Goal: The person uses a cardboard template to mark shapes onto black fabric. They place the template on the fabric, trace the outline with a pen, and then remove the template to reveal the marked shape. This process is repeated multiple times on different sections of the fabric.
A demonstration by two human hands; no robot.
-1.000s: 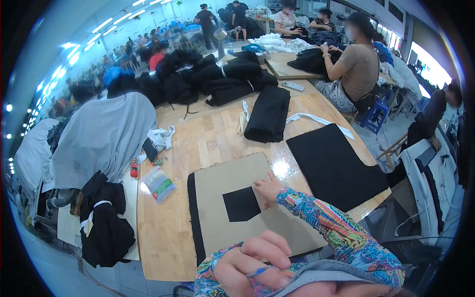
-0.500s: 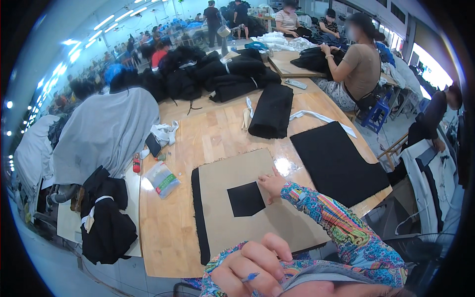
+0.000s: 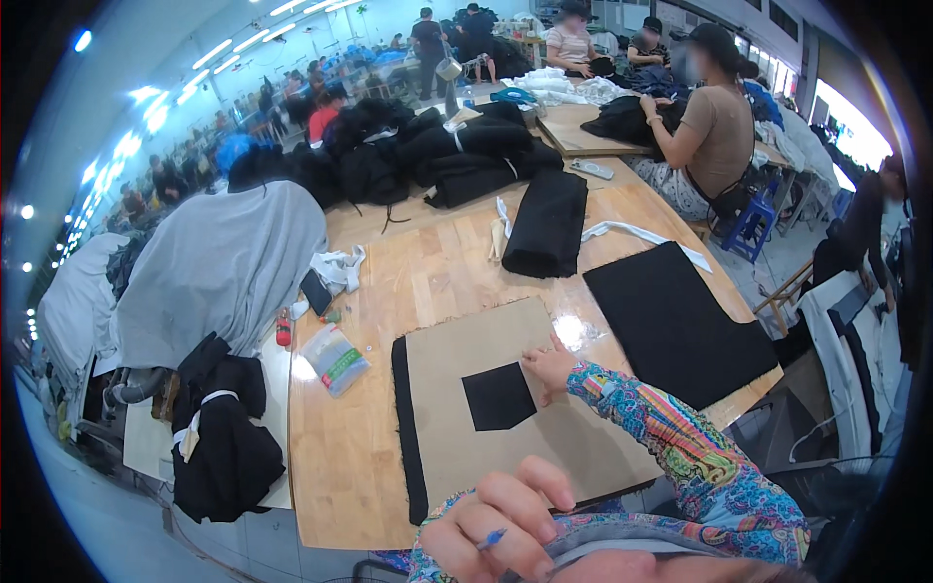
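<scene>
A beige sheet of card or pattern board lies over black fabric, whose edge shows along the left side. In the middle of the sheet is a black pocket-shaped patch; I cannot tell whether it is a cut-out or a piece laid on top. My right hand rests on the sheet at the patch's right edge, fingers spread and holding nothing. Close to the camera, my left hand is raised with curled fingers, closed on a slim blue-tipped thing that resembles a pen.
Right of the sheet lies a cut black panel. Beyond are a black fabric roll, a white strip and black bundles. A plastic bag and phone lie left. A co-worker sits at the far right.
The whole view has shifted slightly, so things sit a little further right in the picture. Both hands keep the same pose, the right one still on the sheet beside the patch.
</scene>
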